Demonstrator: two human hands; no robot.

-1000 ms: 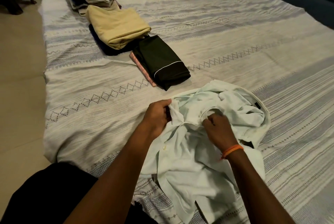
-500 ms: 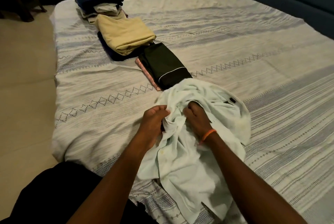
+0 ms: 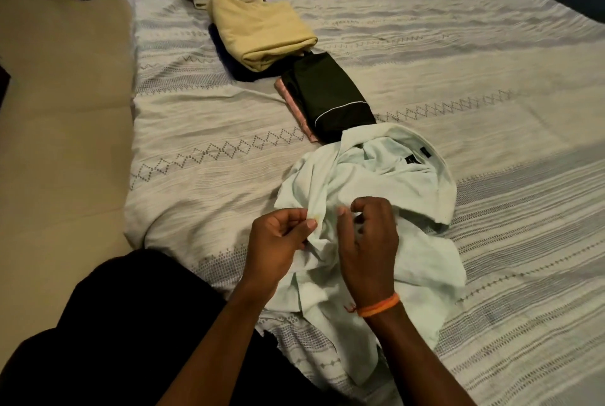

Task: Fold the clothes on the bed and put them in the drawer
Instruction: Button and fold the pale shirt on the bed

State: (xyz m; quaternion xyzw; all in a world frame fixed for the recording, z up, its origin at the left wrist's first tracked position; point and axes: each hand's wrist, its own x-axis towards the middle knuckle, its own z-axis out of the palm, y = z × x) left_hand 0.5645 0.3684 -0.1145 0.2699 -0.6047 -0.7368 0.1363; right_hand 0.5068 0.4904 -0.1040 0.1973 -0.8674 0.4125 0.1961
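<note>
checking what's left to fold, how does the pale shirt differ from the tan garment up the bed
The pale shirt is crumpled and spread open; the tan garment is folded into a neat block. The shirt lies near, with the left hand pinching it and the right hand on it; the tan garment lies farther up, untouched, atop a dark piece. Both are on the bed.

A crumpled shirt (image 3: pixel 376 176) lies on the bed (image 3: pixel 491 78) before the person; folded clothes (image 3: pixel 262 32) are stacked in a row behind it, toward the left.
</note>
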